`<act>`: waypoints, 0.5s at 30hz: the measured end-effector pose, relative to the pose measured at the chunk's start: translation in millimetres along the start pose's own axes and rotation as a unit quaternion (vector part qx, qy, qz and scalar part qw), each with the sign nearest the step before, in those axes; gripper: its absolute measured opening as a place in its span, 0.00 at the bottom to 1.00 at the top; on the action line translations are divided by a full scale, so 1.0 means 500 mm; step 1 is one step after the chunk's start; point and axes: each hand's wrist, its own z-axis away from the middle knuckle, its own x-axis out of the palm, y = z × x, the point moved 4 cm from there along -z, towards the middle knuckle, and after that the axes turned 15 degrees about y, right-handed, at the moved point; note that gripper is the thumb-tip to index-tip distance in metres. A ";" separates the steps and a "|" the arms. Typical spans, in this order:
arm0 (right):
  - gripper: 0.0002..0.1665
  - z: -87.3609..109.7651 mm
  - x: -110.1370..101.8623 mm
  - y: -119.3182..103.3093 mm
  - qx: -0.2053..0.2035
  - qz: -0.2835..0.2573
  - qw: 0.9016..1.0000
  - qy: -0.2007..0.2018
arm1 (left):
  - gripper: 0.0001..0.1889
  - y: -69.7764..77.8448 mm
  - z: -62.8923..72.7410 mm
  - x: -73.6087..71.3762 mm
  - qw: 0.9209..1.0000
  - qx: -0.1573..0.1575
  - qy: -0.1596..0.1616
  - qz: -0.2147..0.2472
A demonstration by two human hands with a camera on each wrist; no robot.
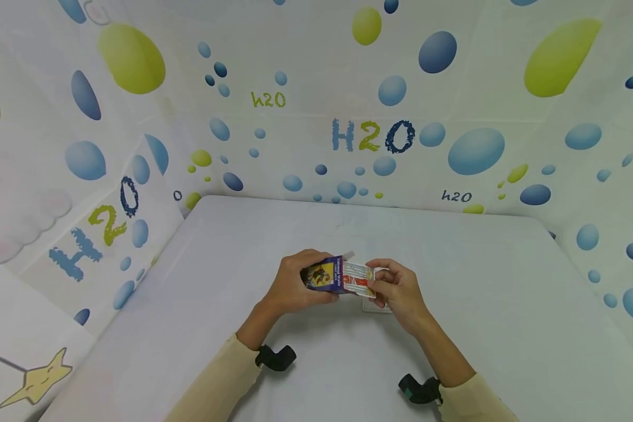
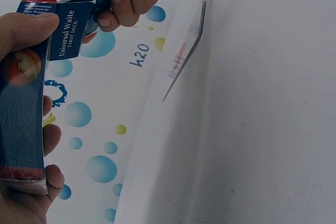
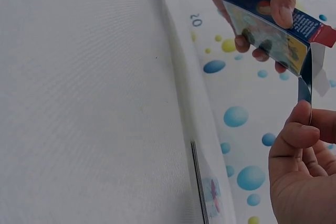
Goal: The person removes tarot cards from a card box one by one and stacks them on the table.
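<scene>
Card box point(image 1: 322, 275), a slim rectangular carton of smooth printed board with crisp edges, is held up above the table point(image 1: 232, 246), midway between its left and right edges and well short of the far edge; its broad side shows a yellow picture. The left hand point(image 1: 297, 282) is clamped round it, thumb on one side and fingers on the other. The right hand point(image 1: 398, 288) pinches the free end of the open lid flap point(image 2: 68, 31) between thumb and forefinger, the remaining fingers folded in. From the head, a pale striped panel point(image 1: 354, 278) with a red patch spans box and right fingertips. The left wrist view alone gives the lettering "Universal Waite Tarot Deck" readably, plus a round print on the blue narrow side; the right wrist view adds the flap's thin edge and a white inner flap point(image 3: 318, 67) beside a red tab point(image 3: 324, 35). Only the head view shows the pale flat thing point(image 1: 371, 306) lying on the cloth near the right hand, partly hidden, along with beige sleeves point(image 1: 211, 378) and black wrist devices point(image 1: 276, 357). Both wrist views catch a thin dark streak point(image 2: 189, 56) against the white; what it is, I cannot tell. Behind hangs a backdrop point(image 1: 306, 53) printed with blue and lime drops
</scene>
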 end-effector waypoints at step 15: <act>0.21 -0.006 -0.007 0.004 -0.004 -0.006 1.000 0.006 | 0.36 0.005 -0.005 -0.003 1.000 -0.016 0.008 0.010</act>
